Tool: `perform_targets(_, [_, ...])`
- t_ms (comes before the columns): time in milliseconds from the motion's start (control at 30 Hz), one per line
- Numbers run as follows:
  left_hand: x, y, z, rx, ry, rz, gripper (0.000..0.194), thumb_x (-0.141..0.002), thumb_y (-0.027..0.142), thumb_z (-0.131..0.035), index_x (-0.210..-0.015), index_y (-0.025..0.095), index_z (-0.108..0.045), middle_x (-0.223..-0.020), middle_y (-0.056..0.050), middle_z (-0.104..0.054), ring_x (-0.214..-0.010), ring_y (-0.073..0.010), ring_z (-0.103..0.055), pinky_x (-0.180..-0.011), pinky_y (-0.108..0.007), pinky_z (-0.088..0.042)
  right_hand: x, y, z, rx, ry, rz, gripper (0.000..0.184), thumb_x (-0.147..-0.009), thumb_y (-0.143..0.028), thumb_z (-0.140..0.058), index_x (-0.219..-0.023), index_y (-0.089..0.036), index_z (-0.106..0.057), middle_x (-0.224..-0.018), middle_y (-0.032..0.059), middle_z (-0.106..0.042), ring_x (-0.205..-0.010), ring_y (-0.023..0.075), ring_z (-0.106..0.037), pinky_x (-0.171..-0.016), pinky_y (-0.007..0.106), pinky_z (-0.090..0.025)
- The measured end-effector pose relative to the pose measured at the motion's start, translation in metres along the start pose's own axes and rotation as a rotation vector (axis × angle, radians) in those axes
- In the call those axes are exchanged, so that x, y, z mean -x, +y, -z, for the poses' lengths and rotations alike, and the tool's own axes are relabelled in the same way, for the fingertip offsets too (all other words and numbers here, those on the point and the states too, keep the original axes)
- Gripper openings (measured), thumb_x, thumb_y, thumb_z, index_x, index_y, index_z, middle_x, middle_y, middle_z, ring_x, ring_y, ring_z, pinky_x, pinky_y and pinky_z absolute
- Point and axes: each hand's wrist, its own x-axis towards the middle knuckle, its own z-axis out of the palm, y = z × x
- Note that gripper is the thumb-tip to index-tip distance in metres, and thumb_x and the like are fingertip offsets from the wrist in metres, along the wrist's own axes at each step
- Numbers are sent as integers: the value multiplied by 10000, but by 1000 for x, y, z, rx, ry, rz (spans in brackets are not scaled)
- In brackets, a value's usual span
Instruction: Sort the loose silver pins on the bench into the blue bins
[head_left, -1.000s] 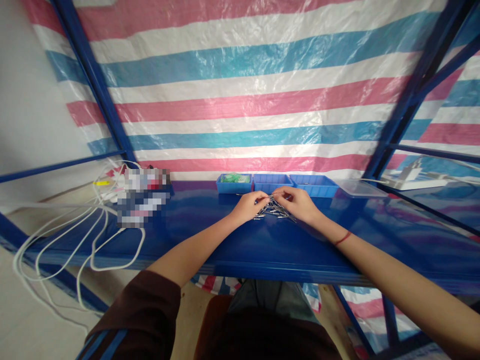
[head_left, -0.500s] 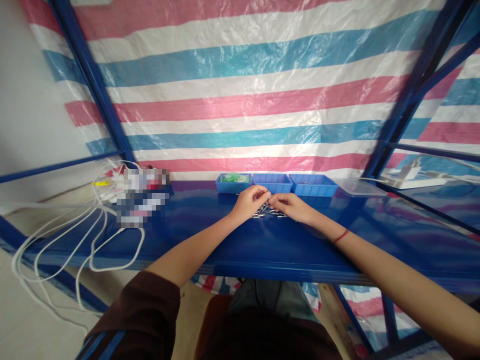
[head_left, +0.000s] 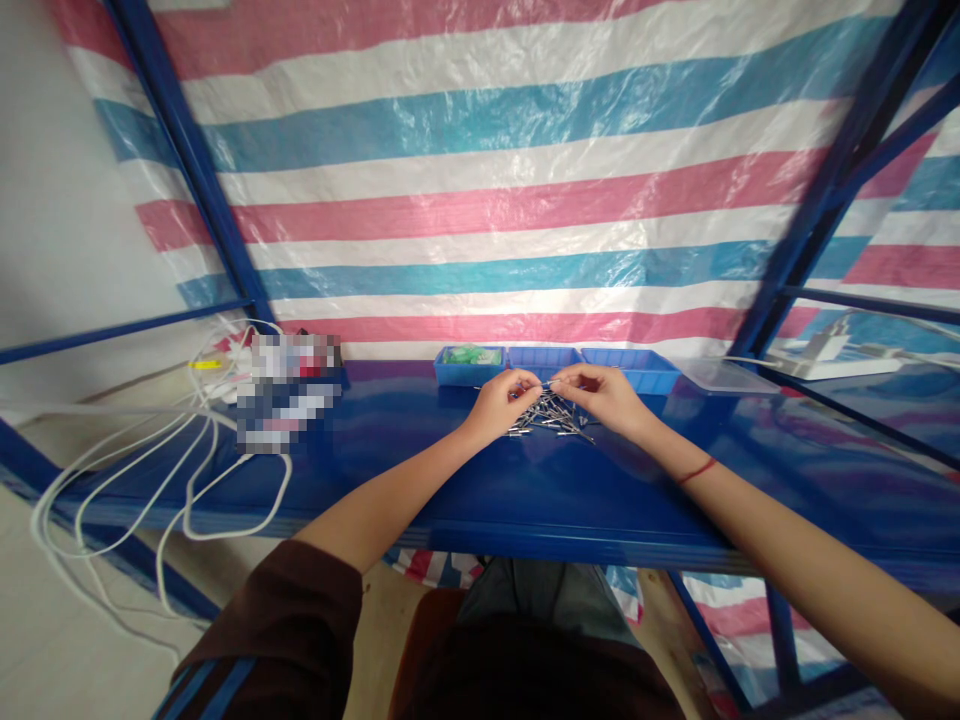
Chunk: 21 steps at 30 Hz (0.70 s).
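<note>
A thin silvery metal pin (head_left: 547, 384) spans the gap between my two hands, held level just above the table. My left hand (head_left: 502, 405) pinches its left end between thumb and fingertips. At the other end, the thumb and forefinger of my right hand (head_left: 596, 395) are closed on it. Below and between the hands lies a loose pile of similar metal pins (head_left: 553, 416), pointing in many directions. Fine detail of the held pin is too small to make out.
Behind my hands stand three blue bins: the left bin (head_left: 442, 374) with green-and-white contents, the middle bin (head_left: 545, 359) and the right bin (head_left: 656, 372). A clear plastic lid (head_left: 727, 375) lies right of them. White cables (head_left: 281, 500) loop over the blue table's (head_left: 390, 450) left side.
My right hand has moved slightly right and up, away from my left. The metal pin now shows between them, and more of the pile is visible below.
</note>
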Motion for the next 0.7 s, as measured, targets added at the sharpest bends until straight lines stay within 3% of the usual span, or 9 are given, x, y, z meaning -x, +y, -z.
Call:
perform_targets(167, [-1,-4,-1,-48,-27,-19,183,-816,317,-519,-824,171,-630,-860,-31,-639,-838,-146,-589,-793,-271,-472,4,0,-1,124,-83,51,395,-748,-529,-545,-717,-142,-621,-665,29,-608,-598,128,-518,-573,263,-417])
perform_targets(267, [-1,-5,-1,-74,-27,6,204,-821,328,-515,-895,178,-630,-887,-35,-638,-835,-145,-589,-804,-276,-473,1,1,0,153,-133,27,411,-772,-536,-500,-665,-152,-598,-622,18,-585,-585,131,-509,-568,266,-412])
perform_targets(333, [-1,-5,-2,-86,-7,52,255,-821,344,-517,-995,181,-608,-917,-41,-630,-801,-138,-590,-788,-279,-481,-4,6,6,158,-71,-43,402,-770,-536,-498,-646,-161,-577,-591,21,-571,-567,140,-513,-555,271,-411])
perform_targets(400, [0,-6,-2,-98,1,85,298,-824,360,-513,-1051,182,-586,-936,-44,-622,-776,-131,-588,-774,-279,-487,-9,14,19,217,85,-153,396,-782,-530,-477,-657,-165,-569,-579,41,-573,-555,159,-528,-539,283,-406])
perform_targets(500, [0,-7,-2,-113,-30,85,307,-831,374,-499,-1051,179,-587,-936,-45,-618,-781,-132,-590,-777,-279,-486,-15,31,45,513,325,-246,411,-826,-497,-407,-720,-152,-604,-692,115,-629,-651,213,-579,-598,319,-405])
perform_targets(600, [1,-6,-3,-122,-59,70,310,-829,366,-500,-1051,168,-586,-930,-51,-622,-781,-138,-595,-773,-282,-486,-15,42,67,751,371,-279,399,-808,-476,-454,-856,-125,-637,-832,179,-635,-775,287,-582,-652,369,-370])
perform_targets(700, [1,-5,-2,-129,-70,59,301,-828,346,-503,-1053,163,-584,-936,-57,-624,-778,-139,-597,-765,-282,-489,-12,40,69,857,292,-203,442,-830,-469,-425,-988,-106,-621,-883,194,-621,-796,282,-570,-651,364,-359])
